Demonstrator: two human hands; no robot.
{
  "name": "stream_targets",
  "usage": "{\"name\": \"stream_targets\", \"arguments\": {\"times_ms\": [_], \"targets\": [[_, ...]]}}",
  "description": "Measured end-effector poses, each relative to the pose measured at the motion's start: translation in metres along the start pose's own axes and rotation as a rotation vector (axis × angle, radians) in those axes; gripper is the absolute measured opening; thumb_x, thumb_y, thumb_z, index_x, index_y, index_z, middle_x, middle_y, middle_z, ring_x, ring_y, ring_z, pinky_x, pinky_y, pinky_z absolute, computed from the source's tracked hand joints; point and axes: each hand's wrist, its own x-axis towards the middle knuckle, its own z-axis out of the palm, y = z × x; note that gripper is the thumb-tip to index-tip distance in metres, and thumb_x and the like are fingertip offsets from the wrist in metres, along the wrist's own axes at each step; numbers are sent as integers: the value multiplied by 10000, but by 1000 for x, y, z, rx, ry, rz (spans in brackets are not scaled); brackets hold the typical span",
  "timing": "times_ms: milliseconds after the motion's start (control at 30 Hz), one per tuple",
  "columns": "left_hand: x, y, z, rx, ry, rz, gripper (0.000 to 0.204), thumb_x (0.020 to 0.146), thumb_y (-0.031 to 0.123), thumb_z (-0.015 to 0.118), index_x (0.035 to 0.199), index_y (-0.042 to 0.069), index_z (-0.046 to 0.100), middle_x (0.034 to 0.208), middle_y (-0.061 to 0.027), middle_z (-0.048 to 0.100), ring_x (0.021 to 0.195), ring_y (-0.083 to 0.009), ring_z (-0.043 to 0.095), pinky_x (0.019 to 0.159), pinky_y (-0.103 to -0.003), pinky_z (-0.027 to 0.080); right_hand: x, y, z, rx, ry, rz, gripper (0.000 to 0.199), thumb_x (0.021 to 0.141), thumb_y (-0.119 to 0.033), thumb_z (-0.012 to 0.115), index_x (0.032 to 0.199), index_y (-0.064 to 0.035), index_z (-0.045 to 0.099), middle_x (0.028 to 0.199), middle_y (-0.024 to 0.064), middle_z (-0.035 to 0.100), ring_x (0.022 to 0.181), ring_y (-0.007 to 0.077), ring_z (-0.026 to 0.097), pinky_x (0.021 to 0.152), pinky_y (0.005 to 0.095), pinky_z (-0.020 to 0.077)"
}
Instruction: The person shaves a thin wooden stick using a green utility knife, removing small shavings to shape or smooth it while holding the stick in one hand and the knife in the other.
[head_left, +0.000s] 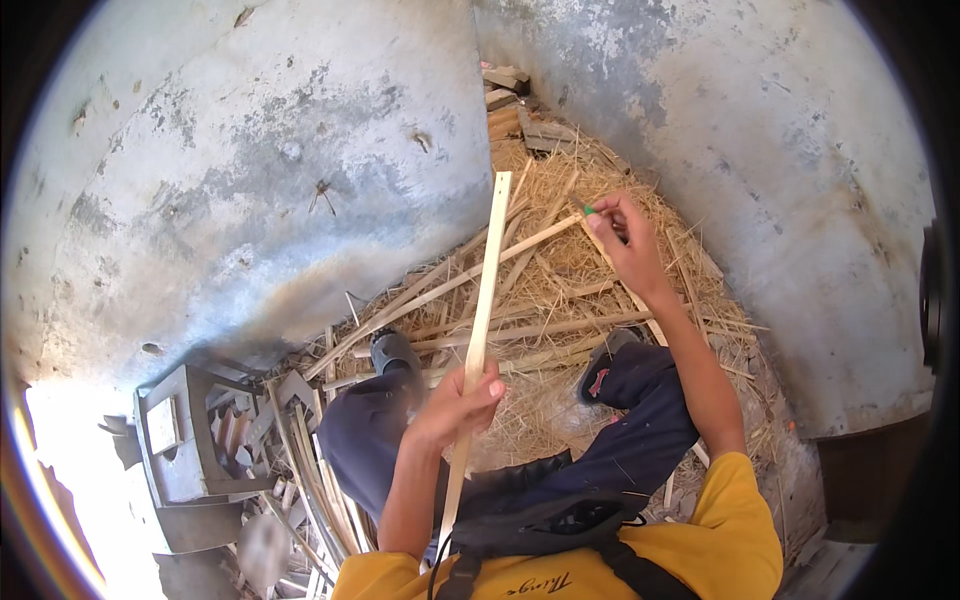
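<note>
Left grip [455, 405] closed round a slat [489, 275] — below mid-length, presumably to steady it; right grip [628, 240] pinching a green item [588, 210].

weathered left wall [250, 150] | weathered right wall [760, 160] | grey boxy frame [185, 478], lower left | grey blocks [548, 135], far corner

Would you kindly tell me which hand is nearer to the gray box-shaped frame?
The left hand, gripping a pale wooden strip, right of the frame. The right hand, pinching a green object, is farther right and farther forward, over straw.
</note>
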Motion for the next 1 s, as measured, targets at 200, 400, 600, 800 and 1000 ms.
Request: {"name": "stream_targets", "arguments": {"times_ms": [200,400,600,800,1000], "targets": [[1,4,8,297,160,-2,483,923,237,862,776,182,405,634,88,424,539,-53,420,480,-254,310,-39,-30,37,18,-190,-219,282,985,-256,775,1108,-43,636,849,32,690,712,111,616,641,284,478],[3,6,16,351,274,45,514,890,136,875,732,186,388,615,89,445,508,-21,411,444,-228,297,-65,-36,64,-15,-393,-432,281,913,-221,852,1047,-39,686,912,89,758,709,193,721,604,307,530],[6,-2,9,342,271,118,528,869,61,863,713,181,374,617,83,447,511,-24,406,460,-232,280,-73,-38,81,22,-409,-597,257,882,-246,862,995,-64,721,903,100,749,710,273,732,579,346,552],[8,-6,8,419,309,153,507,872,49,816,691,165,357,624,66,437,552,-44,412,505,-256,304,-80,-45,84,-45,-370,-567,207,871,-243,857,967,-96,747,868,82,729,655,261,698,532,350,514],[12,-15,0,539,381,199,500,878,32,775,667,169,343,626,69,436,566,-40,419,511,-262,320,-83,-50,84,-95,-301,-550,189,867,-248,861,960,-113,766,808,55,694,598,245,651,506,351,493]]}}
